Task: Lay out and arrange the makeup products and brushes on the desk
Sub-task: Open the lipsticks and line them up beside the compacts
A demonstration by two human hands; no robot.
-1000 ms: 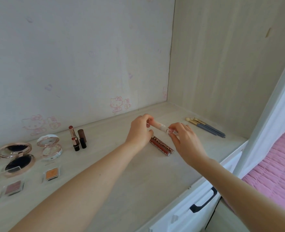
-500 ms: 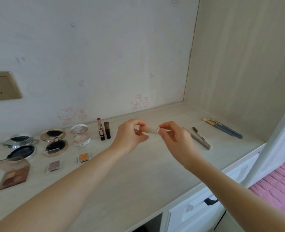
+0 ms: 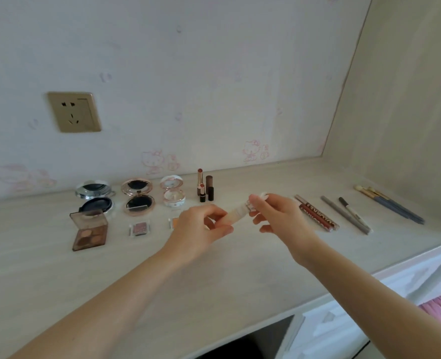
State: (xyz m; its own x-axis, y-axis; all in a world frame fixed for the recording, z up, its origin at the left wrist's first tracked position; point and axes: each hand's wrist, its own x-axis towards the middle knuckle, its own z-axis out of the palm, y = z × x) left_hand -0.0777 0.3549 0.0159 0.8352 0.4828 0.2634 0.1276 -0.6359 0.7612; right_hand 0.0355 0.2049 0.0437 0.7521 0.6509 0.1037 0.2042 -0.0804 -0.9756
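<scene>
Now, edges: the bench ends at a front lip that runs from bottom centre up to the right, with white drawer fronts below it; a wall closes the back and a side panel closes the right.
Open room: a broad bare stretch of bench lies between the hands and the front lip; a smaller bare patch lies behind the hands, between the lipsticks and the lip gloss tubes.
Laid out: compacts and an eyeshadow palette on the left, pencils and brushes on the right near the side panel.
Change: half a second ago the pale tube sat nearly level; it now tilts, cap end higher and to the right. The wall socket is now fully in view.
Left hand: fingers curled, thumb and fingertips pinching the tube's lower end.
Right hand: thumb and forefinger pinch the cap end, the other fingers loosely spread.
Tube's place: in the air over the bench, between the lipsticks and the lip gloss tubes; whether the cap is loose cannot be told.
</scene>
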